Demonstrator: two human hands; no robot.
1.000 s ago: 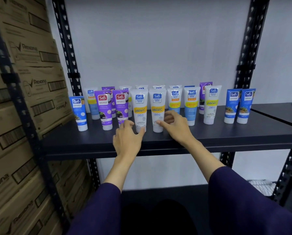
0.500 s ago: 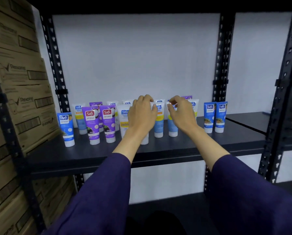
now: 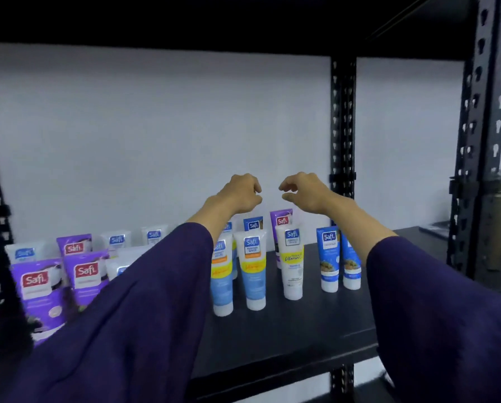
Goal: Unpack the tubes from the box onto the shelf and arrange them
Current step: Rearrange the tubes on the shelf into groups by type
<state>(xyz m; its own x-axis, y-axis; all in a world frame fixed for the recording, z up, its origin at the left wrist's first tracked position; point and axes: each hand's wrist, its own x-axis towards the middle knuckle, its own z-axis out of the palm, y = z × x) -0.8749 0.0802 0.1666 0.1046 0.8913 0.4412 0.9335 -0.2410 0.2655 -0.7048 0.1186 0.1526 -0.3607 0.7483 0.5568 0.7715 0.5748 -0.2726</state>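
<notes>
Several Safi tubes stand cap-down in rows on the dark shelf (image 3: pixel 287 330): purple ones (image 3: pixel 39 289) at the left, blue-and-yellow ones (image 3: pixel 253 274) in the middle, a white one (image 3: pixel 293 263) and dark blue ones (image 3: pixel 329 260) at the right. My left hand (image 3: pixel 239 194) and my right hand (image 3: pixel 304 191) hover side by side above the back row. Their fingers hang loosely curled and hold nothing. Neither hand touches a tube. My left sleeve hides some of the middle tubes. No box is in view.
Black perforated rack posts rise behind the tubes (image 3: pixel 343 126) and at the right (image 3: pixel 482 141). A dark upper shelf runs overhead. An olive bottle-like object (image 3: pixel 499 228) stands beyond the right post. The shelf's front right part is bare.
Both hands have risen from the tube tops into the air above the back row and have let go. The view has moved closer and tilted upward.
</notes>
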